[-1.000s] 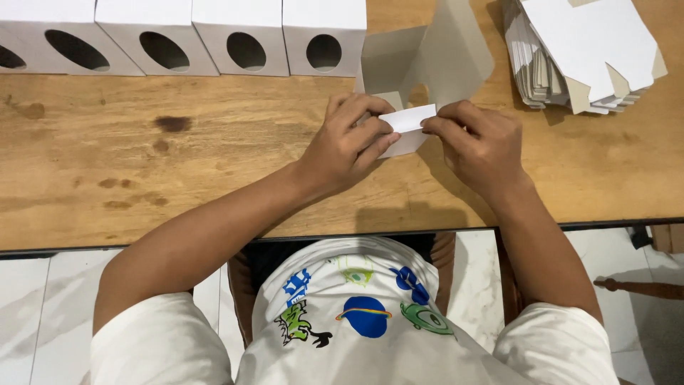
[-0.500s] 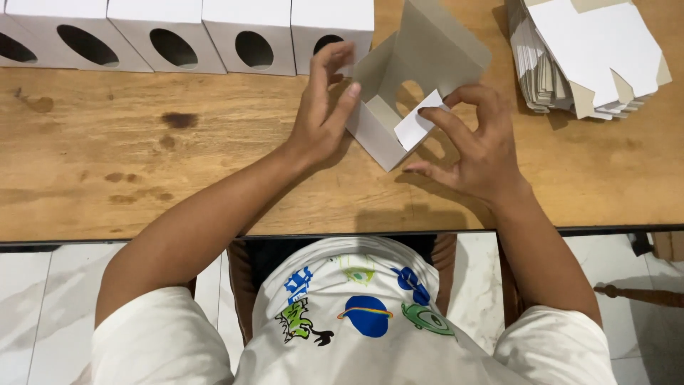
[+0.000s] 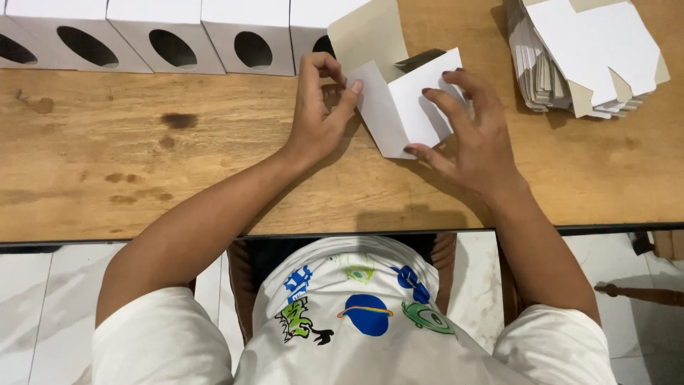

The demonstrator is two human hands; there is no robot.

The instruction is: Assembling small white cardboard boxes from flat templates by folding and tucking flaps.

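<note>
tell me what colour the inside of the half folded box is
Plain brown-grey card inside the half-folded box, white outside; the head view shows it.

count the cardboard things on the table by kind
Folded white boxes with an oval hole, in a row: 4, the fourth partly hidden
Half-folded box between the left hand and the right hand: 1
Stack of flat box blanks: 1 stack, sheets too many to count
Total: 6
</note>
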